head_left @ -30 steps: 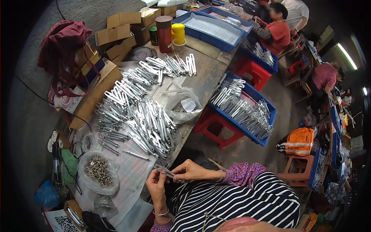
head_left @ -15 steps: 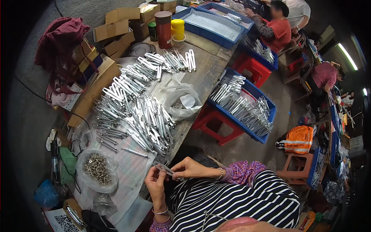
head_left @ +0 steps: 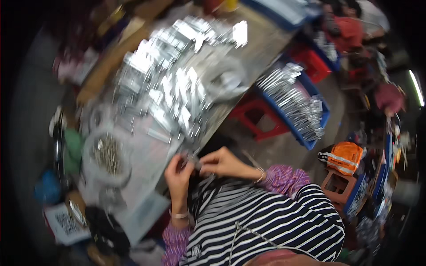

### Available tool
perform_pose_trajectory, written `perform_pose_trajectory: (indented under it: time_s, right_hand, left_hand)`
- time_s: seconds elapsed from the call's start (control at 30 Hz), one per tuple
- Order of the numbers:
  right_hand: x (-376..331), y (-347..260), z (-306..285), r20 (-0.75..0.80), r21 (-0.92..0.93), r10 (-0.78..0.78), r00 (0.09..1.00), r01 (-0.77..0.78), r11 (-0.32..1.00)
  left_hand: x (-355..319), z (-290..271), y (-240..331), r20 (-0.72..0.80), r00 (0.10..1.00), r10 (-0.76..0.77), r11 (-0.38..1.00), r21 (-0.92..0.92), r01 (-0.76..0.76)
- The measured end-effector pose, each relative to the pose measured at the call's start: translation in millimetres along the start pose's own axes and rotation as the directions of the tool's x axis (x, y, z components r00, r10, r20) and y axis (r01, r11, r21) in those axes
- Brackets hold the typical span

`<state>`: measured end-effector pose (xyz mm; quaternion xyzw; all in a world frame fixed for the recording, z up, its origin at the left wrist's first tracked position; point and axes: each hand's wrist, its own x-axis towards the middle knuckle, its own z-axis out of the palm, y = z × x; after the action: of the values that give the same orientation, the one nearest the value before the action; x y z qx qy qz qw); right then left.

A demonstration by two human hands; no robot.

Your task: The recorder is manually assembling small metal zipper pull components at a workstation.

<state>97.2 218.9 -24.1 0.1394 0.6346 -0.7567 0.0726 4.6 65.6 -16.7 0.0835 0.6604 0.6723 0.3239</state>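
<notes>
At the table's near edge, my left hand (head_left: pixel 178 176) and my right hand (head_left: pixel 225 163) meet with fingertips pinched. Between them is a slim silver metal piece (head_left: pixel 194 160), smeared by motion; its exact kind cannot be made out. Both hands are closed on it. Beyond them, a large pile of slim silver metal pieces (head_left: pixel 179 95) covers the table. To the left, a clear plastic bag (head_left: pixel 123 176) lies spread around many small brass-coloured pins or screws (head_left: pixel 106 153).
A crumpled clear bag (head_left: pixel 226 82) lies on the wooden table (head_left: pixel 262 46). Right of it, a blue tray (head_left: pixel 326 116) full of silver pieces rests on a red stool (head_left: pixel 255 116). An orange bag (head_left: pixel 345 155) sits on a brown stool (head_left: pixel 337 185). Other people (head_left: pixel 350 33) sit farther off.
The whole view has shifted and blurred: the pile now appears higher in it. My hands stay together around the metal piece, a little higher in the picture.
</notes>
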Motion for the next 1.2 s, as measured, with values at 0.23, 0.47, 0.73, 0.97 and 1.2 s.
perform_pose_trajectory:
  time_s: [0.23, 0.47, 0.73, 0.97, 1.2]
  right_hand:
    - [-3, -11, -1, -0.029, 0.074, 0.136, 0.99, -0.134, 0.988]
    - [0, -6, 5, 0.011, 0.126, 0.115, 0.993, -0.115, 0.985]
    - [-1, -4, 6, -0.002, 0.134, 0.157, 0.988, -0.155, 0.979]
    - [-1, -6, 5, -0.01, 0.06, 0.13, 0.991, -0.129, 0.99]
    - [-2, -4, 7, -0.043, -0.06, 0.038, 0.998, -0.04, 0.997]
  left_hand:
    - [3, 6, 0, 0.038, 0.998, -0.048, 0.992, -0.112, 0.052]
    - [-2, 1, 1, 0.044, 0.999, -0.032, 0.982, -0.184, 0.039]
    - [2, 1, 1, 0.066, 0.997, -0.031, 0.981, -0.192, 0.043]
    - [1, 2, -1, 0.031, 0.997, -0.069, 0.986, -0.151, 0.073]
    - [6, -3, -15, -0.013, 0.984, 0.178, 0.958, 0.23, -0.171]
